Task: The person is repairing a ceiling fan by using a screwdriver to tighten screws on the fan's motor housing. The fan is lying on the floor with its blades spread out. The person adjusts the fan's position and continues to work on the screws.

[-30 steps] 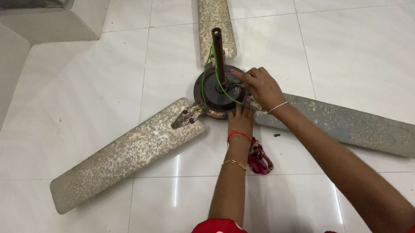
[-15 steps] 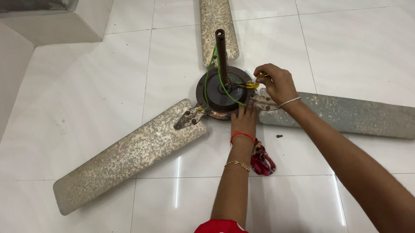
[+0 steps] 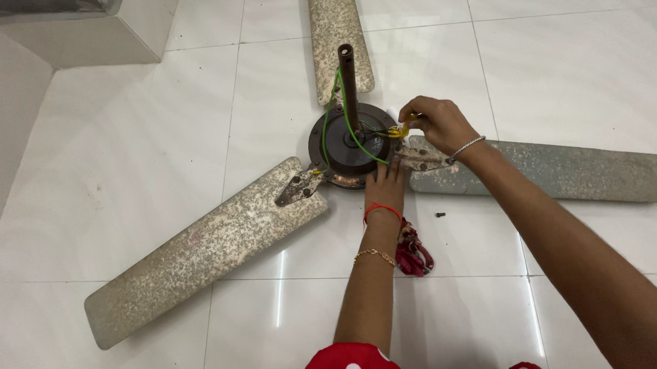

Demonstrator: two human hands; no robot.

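Observation:
An old ceiling fan lies on the white tiled floor, its dark round motor housing in the middle with a brown downrod standing up. Green wire loops from the rod over the housing. My left hand rests flat on the near rim of the housing. My right hand is at the housing's right side, fingers pinched on yellow wire ends.
Three rusty speckled blades spread out: one far, one near left, one right. A small dark screw and a red cloth lie by my left wrist. A white step rises at the far left.
My right hand has lifted off the housing and moved right, pulling the yellow wire ends out. My left hand has stayed on the rim.

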